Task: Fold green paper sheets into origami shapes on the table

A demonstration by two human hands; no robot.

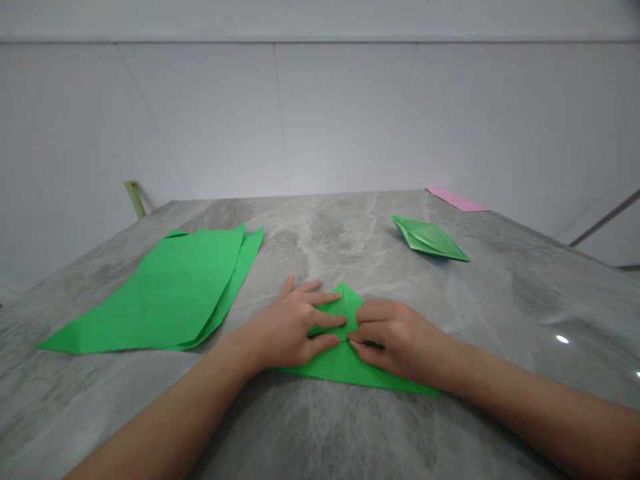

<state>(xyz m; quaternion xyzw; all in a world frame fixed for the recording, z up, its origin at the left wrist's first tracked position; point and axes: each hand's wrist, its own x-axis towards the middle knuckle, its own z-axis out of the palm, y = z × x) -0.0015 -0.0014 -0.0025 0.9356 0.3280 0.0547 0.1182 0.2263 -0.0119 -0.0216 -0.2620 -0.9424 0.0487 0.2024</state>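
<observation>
A partly folded green paper (345, 363) lies on the grey marble table (350, 227) just in front of me, its top folded to a point. My left hand (293, 327) rests flat on its left half with fingers stretched out. My right hand (395, 337) presses on its right half, fingers curled together with the tips on the fold at the middle.
A stack of flat green sheets (165, 293) lies to the left. A finished green folded paper boat (429, 238) sits at the back right, and a pink sheet (457, 199) lies at the far right edge. A white wall stands behind the table.
</observation>
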